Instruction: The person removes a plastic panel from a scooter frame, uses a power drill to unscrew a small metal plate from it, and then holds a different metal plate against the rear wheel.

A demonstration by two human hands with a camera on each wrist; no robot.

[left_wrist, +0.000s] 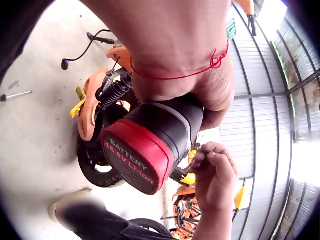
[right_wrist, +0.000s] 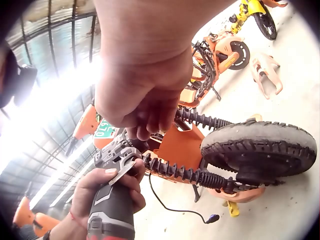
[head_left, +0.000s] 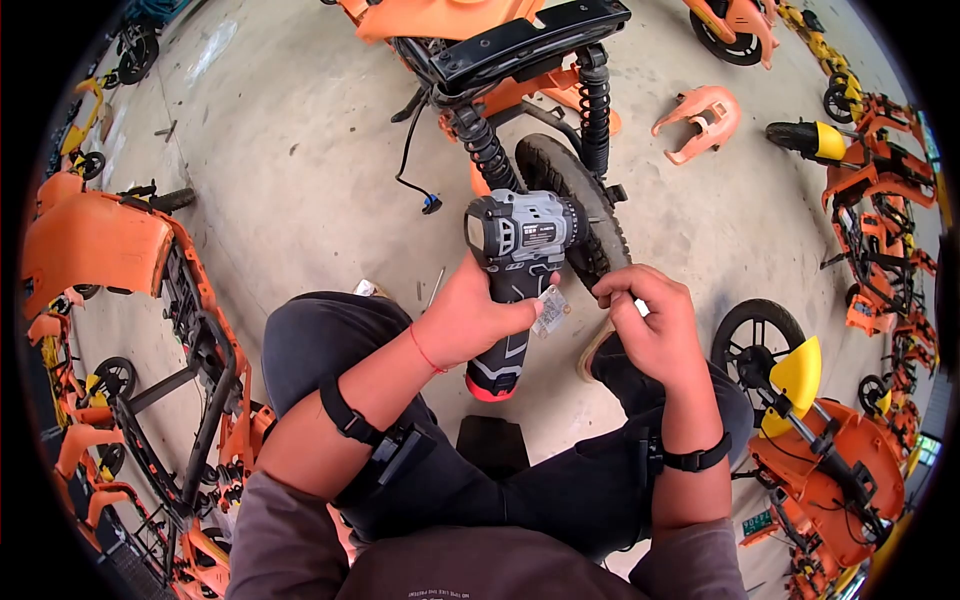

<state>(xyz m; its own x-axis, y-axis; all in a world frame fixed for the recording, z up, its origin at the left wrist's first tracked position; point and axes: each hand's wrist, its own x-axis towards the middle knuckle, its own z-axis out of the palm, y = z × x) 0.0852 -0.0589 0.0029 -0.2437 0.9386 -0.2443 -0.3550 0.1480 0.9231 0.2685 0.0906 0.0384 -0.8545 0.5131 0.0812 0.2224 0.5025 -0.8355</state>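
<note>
My left hand (head_left: 465,315) grips the handle of a grey and black cordless drill (head_left: 525,228), whose front points right towards the tyre. In the left wrist view the red battery base (left_wrist: 137,155) hangs below that hand. A small clear tag-like piece (head_left: 551,310) with printing lies by the left thumb; from the right wrist it looks like a flat, shiny strip (right_wrist: 122,172). To the right of the drill is my right hand (head_left: 655,325), fingers curled in and thumb against them. I cannot tell whether a small thing is between those fingertips.
Ahead stands an orange motorbike, its rear tyre (head_left: 575,195) and spring shocks (head_left: 595,110) close beyond the drill. A cable with a plug (head_left: 431,204) hangs left. An orange plastic cover (head_left: 705,122) and a screwdriver (left_wrist: 15,95) lie on the floor. Orange bike frames (head_left: 205,350) line both sides.
</note>
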